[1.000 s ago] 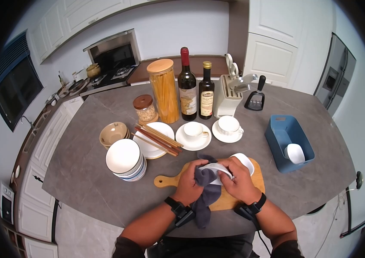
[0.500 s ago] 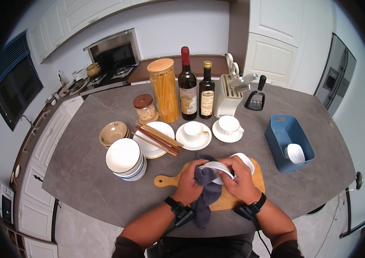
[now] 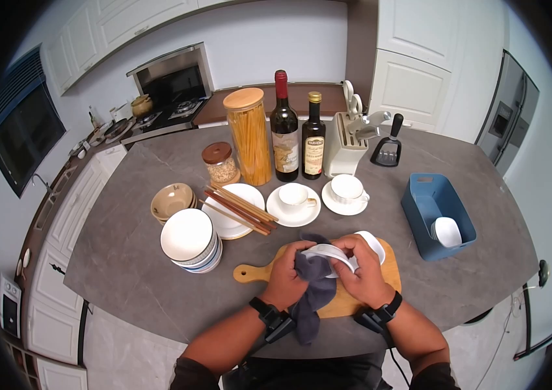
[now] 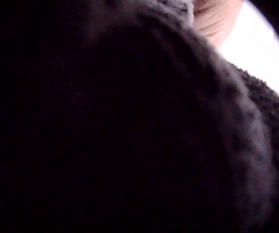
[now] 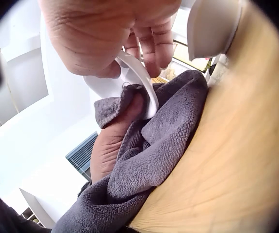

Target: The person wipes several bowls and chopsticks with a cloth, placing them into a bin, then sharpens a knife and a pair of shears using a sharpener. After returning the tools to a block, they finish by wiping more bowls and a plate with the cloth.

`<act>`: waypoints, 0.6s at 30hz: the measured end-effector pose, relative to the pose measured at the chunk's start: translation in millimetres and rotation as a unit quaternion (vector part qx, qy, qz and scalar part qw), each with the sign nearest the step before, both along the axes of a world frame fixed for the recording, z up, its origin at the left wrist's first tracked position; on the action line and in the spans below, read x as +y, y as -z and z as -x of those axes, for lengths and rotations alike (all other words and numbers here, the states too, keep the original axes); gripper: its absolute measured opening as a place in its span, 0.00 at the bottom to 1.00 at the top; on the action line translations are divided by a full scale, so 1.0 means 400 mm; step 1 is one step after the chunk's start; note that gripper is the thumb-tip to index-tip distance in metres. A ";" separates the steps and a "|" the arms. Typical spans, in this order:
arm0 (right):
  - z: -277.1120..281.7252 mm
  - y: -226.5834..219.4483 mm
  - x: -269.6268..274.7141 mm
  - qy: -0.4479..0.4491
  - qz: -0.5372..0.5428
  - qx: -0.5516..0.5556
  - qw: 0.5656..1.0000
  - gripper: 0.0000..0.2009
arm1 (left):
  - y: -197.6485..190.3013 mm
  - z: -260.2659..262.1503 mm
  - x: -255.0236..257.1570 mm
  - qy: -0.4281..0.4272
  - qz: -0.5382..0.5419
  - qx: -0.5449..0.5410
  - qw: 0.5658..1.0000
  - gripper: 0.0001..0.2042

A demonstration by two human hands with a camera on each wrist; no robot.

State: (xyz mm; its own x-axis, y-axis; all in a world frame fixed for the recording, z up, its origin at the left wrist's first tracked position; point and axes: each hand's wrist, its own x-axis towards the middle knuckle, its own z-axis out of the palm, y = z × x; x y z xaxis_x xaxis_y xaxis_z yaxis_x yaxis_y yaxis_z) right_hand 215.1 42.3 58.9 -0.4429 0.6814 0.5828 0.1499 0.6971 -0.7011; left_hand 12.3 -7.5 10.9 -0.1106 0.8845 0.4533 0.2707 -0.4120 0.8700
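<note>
My left hand [image 3: 285, 279] holds a white bowl [image 3: 325, 251] through a dark grey towel [image 3: 317, 296], its thumb pressing the cloth inside the rim. From the other side, my right hand [image 3: 367, 276] pinches the same bowl, thumb inside and fingers behind. In the right wrist view the bowl [image 5: 151, 94] is tilted on edge, with towel folds beneath it. Dark towel [image 4: 246, 126] fills most of the left wrist view. A wooden cutting board [image 3: 341, 307] lies under both hands. Another white bowl [image 3: 375, 247] sits on it, beside the right fingers.
At right stands a blue basket [image 3: 419, 224] holding white bowls [image 3: 446, 232]. Stacked bowls [image 3: 188, 237] stand at left, near chopsticks on a plate [image 3: 227, 227]. Behind are cups on saucers [image 3: 293, 218], a pasta jar [image 3: 250, 143], two bottles [image 3: 285, 146] and a knife block [image 3: 342, 149].
Both hands keep their hold on the bowl and towel. The bowl has turned slightly between them, and the right hand has shifted a little. Everything else stays put.
</note>
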 end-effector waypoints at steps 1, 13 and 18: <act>-0.001 0.000 0.004 0.000 0.000 0.000 1.000 0.13 | 0.000 -0.001 0.000 0.001 -0.005 0.004 1.000 0.20; -0.007 -0.008 -0.007 -0.034 0.025 -0.050 0.998 0.14 | 0.014 -0.006 -0.008 -0.041 -0.058 -0.057 0.996 0.19; -0.005 0.008 0.001 -0.001 -0.012 -0.043 0.999 0.13 | 0.003 -0.001 -0.003 -0.028 -0.040 -0.005 0.999 0.19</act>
State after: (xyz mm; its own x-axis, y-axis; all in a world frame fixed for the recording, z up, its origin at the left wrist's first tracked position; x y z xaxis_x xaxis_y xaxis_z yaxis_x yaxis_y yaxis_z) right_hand 217.2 42.5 55.6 -0.4929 0.6675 0.5581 0.2079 0.7132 -0.6694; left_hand 12.6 -8.9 9.9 -0.1646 0.8374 0.5212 0.2866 -0.4650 0.8377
